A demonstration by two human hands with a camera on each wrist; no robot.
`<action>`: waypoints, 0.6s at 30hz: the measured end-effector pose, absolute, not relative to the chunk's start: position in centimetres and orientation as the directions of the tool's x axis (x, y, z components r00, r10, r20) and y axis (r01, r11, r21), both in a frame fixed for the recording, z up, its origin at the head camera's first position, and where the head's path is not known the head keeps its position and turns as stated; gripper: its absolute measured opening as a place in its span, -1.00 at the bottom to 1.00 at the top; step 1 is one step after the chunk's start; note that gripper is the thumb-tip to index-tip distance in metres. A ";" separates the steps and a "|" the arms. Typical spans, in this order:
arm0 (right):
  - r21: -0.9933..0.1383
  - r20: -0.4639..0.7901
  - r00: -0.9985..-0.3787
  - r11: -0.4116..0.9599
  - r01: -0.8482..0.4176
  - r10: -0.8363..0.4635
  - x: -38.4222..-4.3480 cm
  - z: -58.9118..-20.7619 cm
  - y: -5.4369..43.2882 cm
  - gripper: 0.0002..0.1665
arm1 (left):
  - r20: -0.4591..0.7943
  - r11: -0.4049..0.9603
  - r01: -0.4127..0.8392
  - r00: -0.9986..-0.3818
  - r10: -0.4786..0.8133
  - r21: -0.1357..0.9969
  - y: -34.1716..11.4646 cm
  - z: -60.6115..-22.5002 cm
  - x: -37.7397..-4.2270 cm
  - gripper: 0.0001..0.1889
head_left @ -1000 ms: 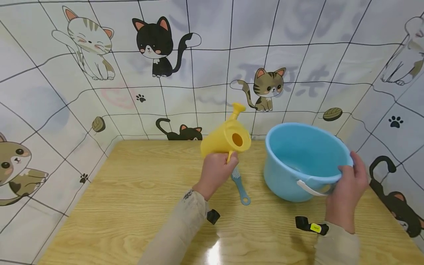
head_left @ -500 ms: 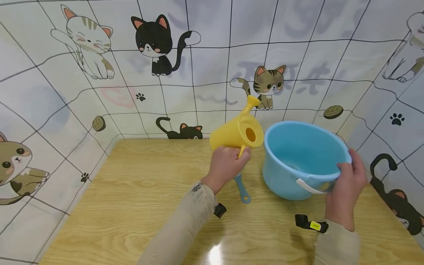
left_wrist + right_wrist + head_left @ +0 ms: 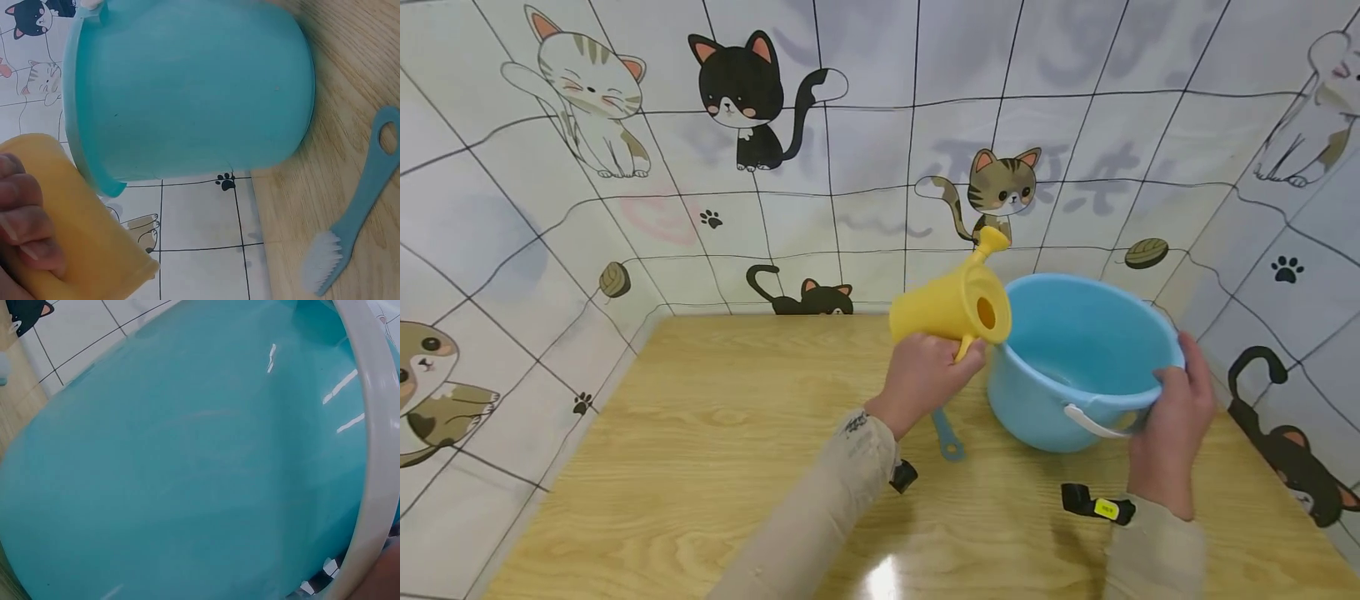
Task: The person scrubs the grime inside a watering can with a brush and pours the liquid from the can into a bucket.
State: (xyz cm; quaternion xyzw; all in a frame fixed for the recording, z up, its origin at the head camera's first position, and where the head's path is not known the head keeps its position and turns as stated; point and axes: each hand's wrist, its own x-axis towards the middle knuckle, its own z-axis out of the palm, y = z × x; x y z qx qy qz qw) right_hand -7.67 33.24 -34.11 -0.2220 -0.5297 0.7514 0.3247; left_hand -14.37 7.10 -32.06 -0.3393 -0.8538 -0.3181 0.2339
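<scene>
My left hand [image 3: 925,375] grips a yellow watering can [image 3: 936,308] by its handle. The can is tipped on its side, its round opening facing right and its spout up, just at the left rim of a light blue bucket [image 3: 1037,408]. In the left wrist view the can [image 3: 94,225] overlaps the bucket's rim; whether they touch I cannot tell. With thumb inside and fingers outside, my right hand [image 3: 1176,425] holds the bucket's right rim. The bucket stands on the table, its white handle [image 3: 378,425] hanging down in front.
A blue scrub brush [image 3: 362,200] with white bristles lies on the wooden table [image 3: 722,442], left of the bucket and partly hidden by my left hand in the head view. Cat-printed sheeting [image 3: 872,167] forms walls behind and at both sides.
My left hand has carried the watering can rightward to the bucket's rim, shifting only slightly in the last half second. The right hand stays on the bucket's rim.
</scene>
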 end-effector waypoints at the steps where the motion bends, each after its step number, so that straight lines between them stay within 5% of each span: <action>1: -0.941 0.013 -0.690 -0.224 -0.253 0.724 -7.7 -34.1 33.2 -0.42 | 0.608 0.570 0.727 -0.663 0.437 0.382 7.1 -32.0 -14.4 -0.50; 18: -0.960 0.036 -0.678 -0.163 -0.227 0.734 -7.7 -34.1 33.0 -0.43 | 0.427 0.607 0.738 -0.670 0.607 0.295 7.1 -28.4 -15.4 -0.56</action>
